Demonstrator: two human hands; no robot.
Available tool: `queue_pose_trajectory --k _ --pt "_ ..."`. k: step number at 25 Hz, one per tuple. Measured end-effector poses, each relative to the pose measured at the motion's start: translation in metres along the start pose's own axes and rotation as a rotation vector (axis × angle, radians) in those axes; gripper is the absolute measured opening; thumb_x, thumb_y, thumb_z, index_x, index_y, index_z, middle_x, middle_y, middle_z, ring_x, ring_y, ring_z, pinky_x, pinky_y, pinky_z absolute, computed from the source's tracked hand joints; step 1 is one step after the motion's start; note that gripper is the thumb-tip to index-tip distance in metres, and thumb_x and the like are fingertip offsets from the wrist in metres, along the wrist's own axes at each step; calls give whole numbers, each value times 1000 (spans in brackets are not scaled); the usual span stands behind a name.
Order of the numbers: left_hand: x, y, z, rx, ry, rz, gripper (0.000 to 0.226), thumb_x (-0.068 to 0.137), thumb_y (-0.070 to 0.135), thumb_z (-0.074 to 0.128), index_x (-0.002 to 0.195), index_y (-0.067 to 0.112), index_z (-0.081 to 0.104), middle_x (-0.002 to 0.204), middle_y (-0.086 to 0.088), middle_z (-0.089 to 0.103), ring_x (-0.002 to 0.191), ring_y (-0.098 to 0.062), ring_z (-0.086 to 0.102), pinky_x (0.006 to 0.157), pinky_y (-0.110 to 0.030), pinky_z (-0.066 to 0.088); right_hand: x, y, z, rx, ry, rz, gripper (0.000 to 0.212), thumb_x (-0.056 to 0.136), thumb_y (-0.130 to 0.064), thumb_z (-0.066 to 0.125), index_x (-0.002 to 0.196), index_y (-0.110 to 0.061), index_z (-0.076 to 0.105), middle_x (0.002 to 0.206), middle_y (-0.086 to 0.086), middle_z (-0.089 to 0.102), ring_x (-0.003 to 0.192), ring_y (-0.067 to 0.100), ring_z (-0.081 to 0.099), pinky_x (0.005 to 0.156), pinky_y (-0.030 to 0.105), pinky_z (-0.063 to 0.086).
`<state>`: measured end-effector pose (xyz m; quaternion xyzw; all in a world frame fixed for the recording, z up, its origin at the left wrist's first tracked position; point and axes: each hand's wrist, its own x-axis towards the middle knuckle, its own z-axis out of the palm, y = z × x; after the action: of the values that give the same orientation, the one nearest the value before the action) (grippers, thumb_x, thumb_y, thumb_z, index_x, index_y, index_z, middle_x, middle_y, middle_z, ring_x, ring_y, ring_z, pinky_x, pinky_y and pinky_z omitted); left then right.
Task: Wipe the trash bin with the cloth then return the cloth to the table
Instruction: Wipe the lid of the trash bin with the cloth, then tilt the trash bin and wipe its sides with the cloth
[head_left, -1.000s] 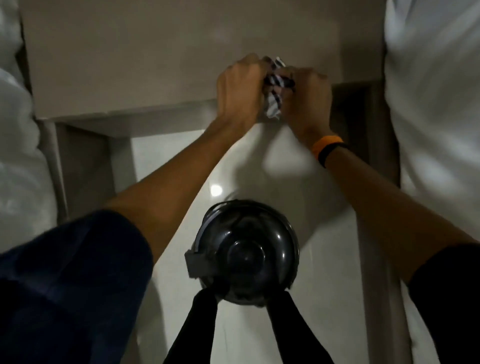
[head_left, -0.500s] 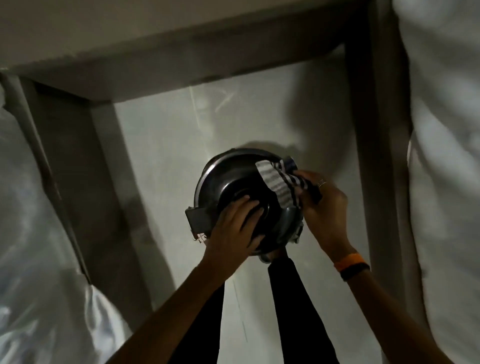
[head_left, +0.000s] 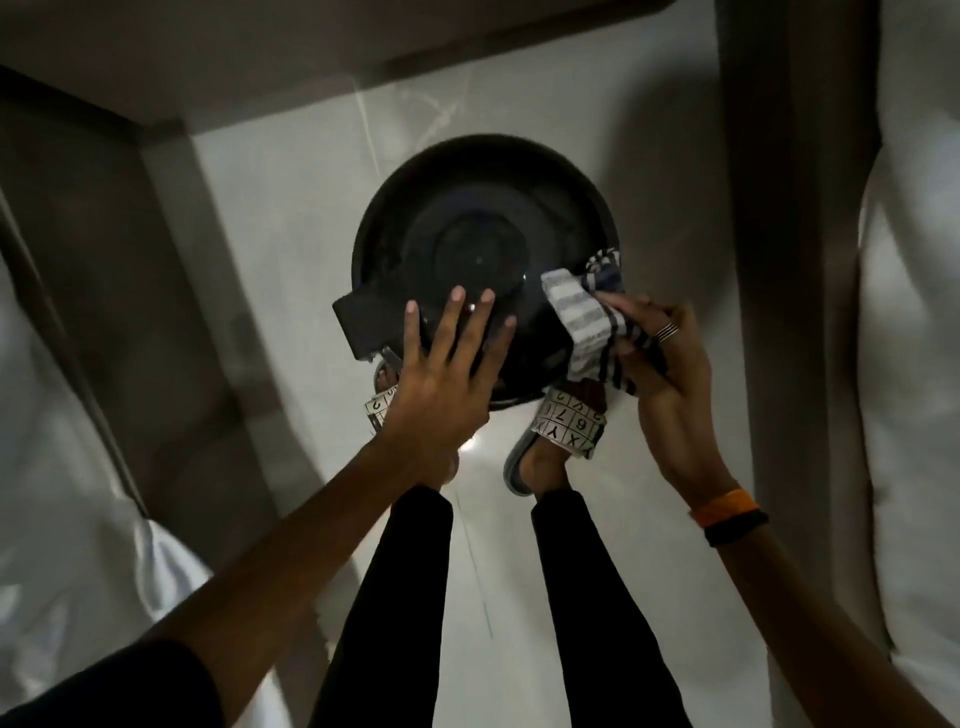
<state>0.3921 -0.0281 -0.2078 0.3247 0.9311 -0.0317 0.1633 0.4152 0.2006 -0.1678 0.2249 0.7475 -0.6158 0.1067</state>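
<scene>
Two hands share the work: my left hand lies spread on the bin lid to steady it on the floor, while the right hand pinches the cloth against its rim for wiping.

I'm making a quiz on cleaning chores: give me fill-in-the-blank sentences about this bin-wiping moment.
1. The striped cloth is held in the ____ hand.
2. The left hand rests with fingers spread on the bin's ____.
3. The trash bin stands on the ____.
4. An orange band sits on the right ____.

Answers: right; lid; floor; wrist
</scene>
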Motion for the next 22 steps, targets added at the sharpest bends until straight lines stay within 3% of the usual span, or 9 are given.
queue_pose_trajectory --k 5,9,12,14,16,18,20,22 --pt "89 -63 -69 -146 -133 -132 92 84 48 64 159 17 21 167 -14 24 152 -38 27 113 -61 36 29 -21 -6 111 91 -75 38 101 5 44 128 -18 57 135 28 48 128 41 53 113 57 47" --pt "124 -96 -94 -58 -179 -158 94 80 45 70 157 15 27 158 -19 40 128 -45 55 98 -55 49 54 -12 12 189 158 -5 32 104 6 40 124 -16 53 137 28 52 128 42 55 111 62 45" --pt "129 -117 -98 -117 -162 -247 86 80 38 71 154 15 35 131 -23 63 103 -48 66 88 -50 55 71 3 31 225 170 18 23 104 -3 41 122 -11 52 134 26 56 125 40 56 109 63 44" --pt "127 -123 -94 -187 -181 -313 83 79 32 73 153 18 38 109 -28 68 94 -48 66 84 -48 57 82 7 47 195 176 1 27 101 -15 43 126 -15 55 139 22 55 129 38 54 110 61 44" --pt "125 -120 -88 -241 -200 -315 81 78 28 72 152 20 39 101 -27 69 91 -46 66 82 -47 58 89 15 69 19 128 -43 30 101 -24 46 129 -29 57 154 13 47 141 35 45 117 61 40" --pt "122 -115 -79 -260 -204 -288 80 80 25 72 153 22 39 102 -25 70 91 -46 66 81 -46 56 92 28 92 -189 -38 -54 33 101 -29 49 132 -26 58 167 7 32 156 30 27 127 60 24" --pt "119 -110 -73 -258 -217 -270 82 82 23 72 155 24 36 107 -24 70 93 -45 65 82 -44 55 100 37 105 -204 -144 3 25 102 -31 50 122 -21 61 171 5 24 161 25 16 132 53 11" --pt "119 -105 -64 -226 -241 -247 81 83 21 71 155 28 34 112 -21 69 95 -45 65 84 -45 55 116 39 111 -215 -139 24 16 103 -32 48 103 -20 57 164 11 40 155 28 32 132 52 14"
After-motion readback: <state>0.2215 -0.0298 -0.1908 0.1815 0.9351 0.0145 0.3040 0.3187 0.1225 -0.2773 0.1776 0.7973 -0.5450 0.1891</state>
